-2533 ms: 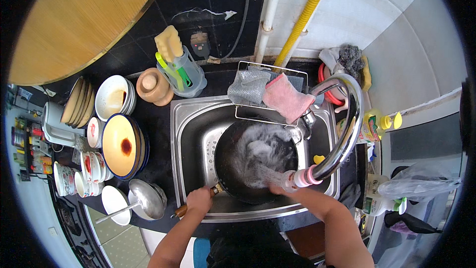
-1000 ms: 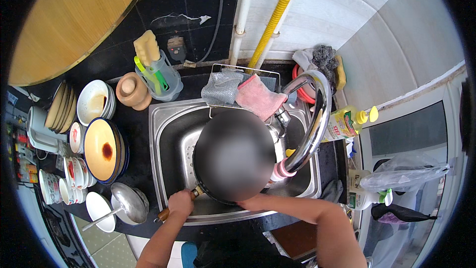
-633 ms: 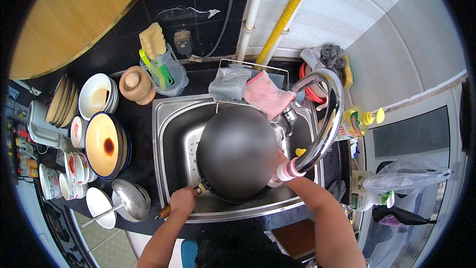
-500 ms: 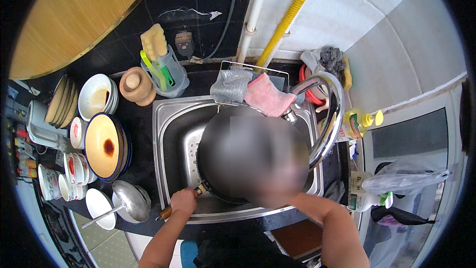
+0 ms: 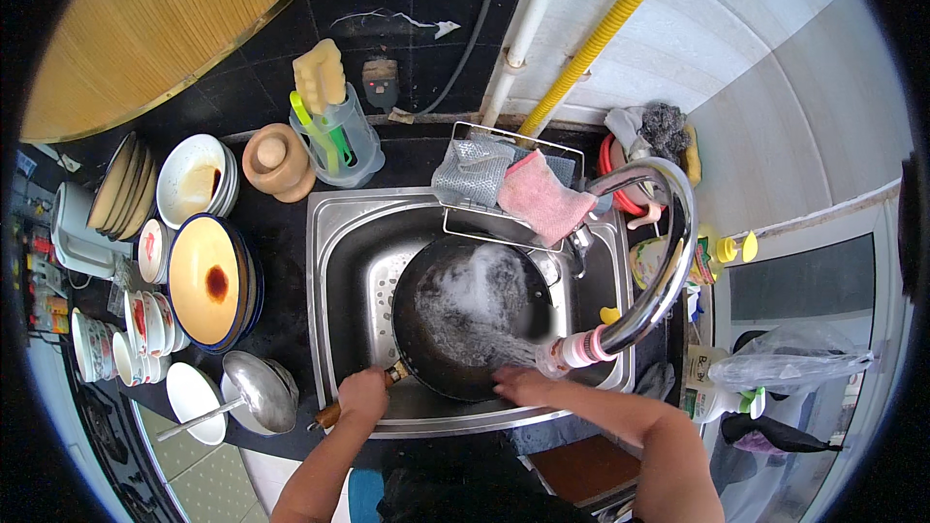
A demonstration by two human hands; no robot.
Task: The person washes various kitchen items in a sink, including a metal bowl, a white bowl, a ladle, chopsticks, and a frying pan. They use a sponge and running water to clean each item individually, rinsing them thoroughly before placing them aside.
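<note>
A dark wok sits in the steel sink basin, with water and white foam inside it. Closed around its wooden handle is my left hand, at the sink's front edge. My right hand is at the wok's near right rim, fingers reaching inward beside the spray, and I see nothing held in it. Above that hand, the pink-and-white tap nozzle pours a spreading stream into the wok. The nozzle ends a curved chrome tap. A small blurred patch covers part of the wok's right side.
A wire rack with a pink cloth overhangs the sink's back. To the left stand stacked plates, bowls, a metal ladle and a wooden mortar. Bottles stand at the right.
The view has shifted slightly. The large blur over the wok has gone, showing the running water and my right hand at the rim. My left hand still holds the handle.
</note>
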